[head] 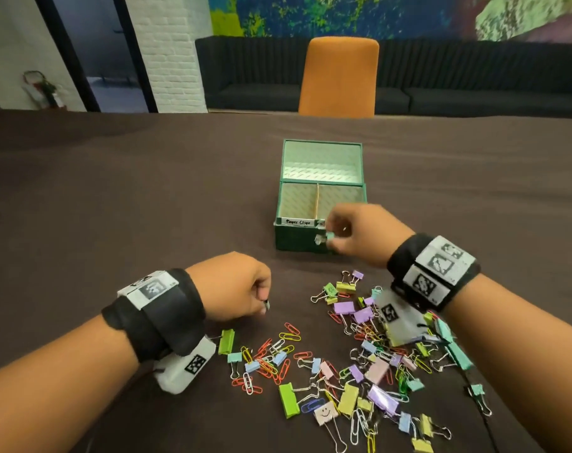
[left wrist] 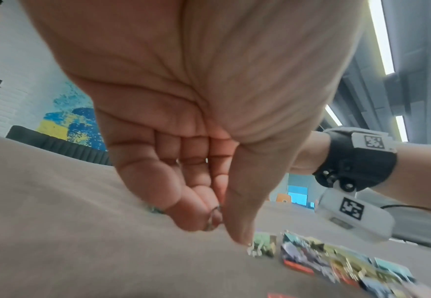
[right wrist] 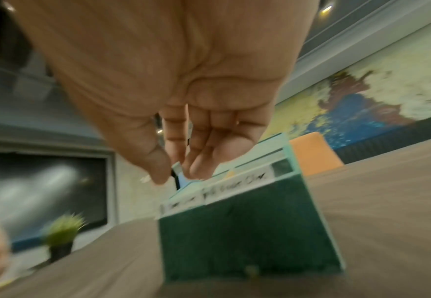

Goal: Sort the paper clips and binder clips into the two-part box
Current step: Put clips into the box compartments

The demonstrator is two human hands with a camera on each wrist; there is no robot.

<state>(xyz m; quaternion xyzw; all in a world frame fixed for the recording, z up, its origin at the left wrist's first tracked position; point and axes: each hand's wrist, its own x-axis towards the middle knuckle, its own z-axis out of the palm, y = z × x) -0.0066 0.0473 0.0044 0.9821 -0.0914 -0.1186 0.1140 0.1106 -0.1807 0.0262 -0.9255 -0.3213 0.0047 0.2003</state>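
Pale blue binder clip (right wrist: 179, 177) sits pinched between the thumb and forefinger of the right hand (head: 359, 237), held at the near front rim of the green two-part box (head: 297, 238), just over the corner where the labels meet; the wrist view is blurred, so whether the clip touches the rim cannot be told. Left hand (head: 232, 286) is curled with thumb against fingertips on a small metal piece (left wrist: 213, 218), probably a paper clip, low over the brown tablecloth (head: 147, 191) and apart from the box. Both compartments, split by a thin divider (head: 316, 199), stand open, the lid (head: 322, 158) tipped back behind them; a "Paper Clips" label (head: 297, 222) marks the left part. Mixed pile of binder clips and paper clips (head: 359, 361) lies near the person, between the forearms and spreading under the right wrist. Bare cloth lies left and right of the box. An orange chair (head: 340, 76) stands at the far table edge.
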